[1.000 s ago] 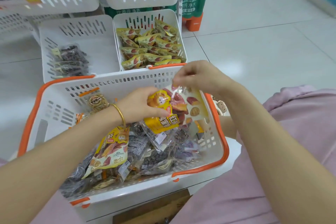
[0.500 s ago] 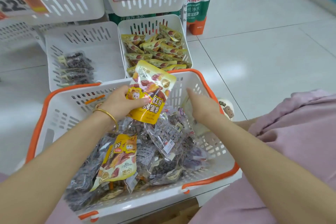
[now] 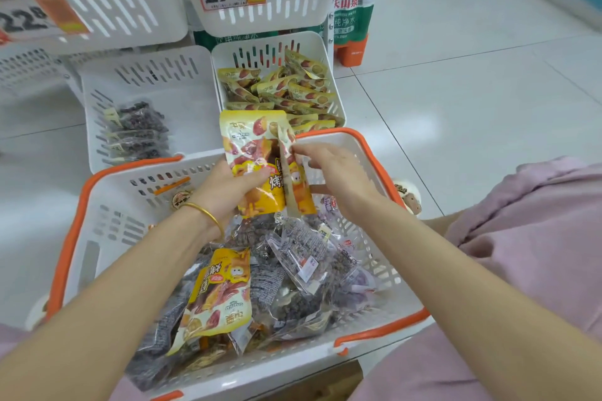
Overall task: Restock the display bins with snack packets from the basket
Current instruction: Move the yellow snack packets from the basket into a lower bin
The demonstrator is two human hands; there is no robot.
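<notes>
A white basket with an orange rim [image 3: 70,231] sits in front of me, filled with dark clear packets and a loose yellow snack packet [image 3: 221,296]. My left hand [image 3: 228,192] grips a yellow snack packet [image 3: 250,153] upright above the basket's far side. My right hand [image 3: 329,169] pinches a second yellow packet [image 3: 294,185], seen edge-on, against the first. Behind the basket, the right display bin [image 3: 329,55] holds several matching yellow packets. The left display bin [image 3: 182,107] holds a few dark packets [image 3: 136,130].
Two upper white bins [image 3: 293,3] with price tags hang above the lower bins. A shrink-wrapped pack of water bottles [image 3: 351,13] stands on the tiled floor at the back right. My knees in pink cloth [image 3: 521,238] lie to the right of the basket.
My right hand has come up out of the basket with a second yellow packet and brought it against the one in my left hand. My left hand raised its packet slightly.
</notes>
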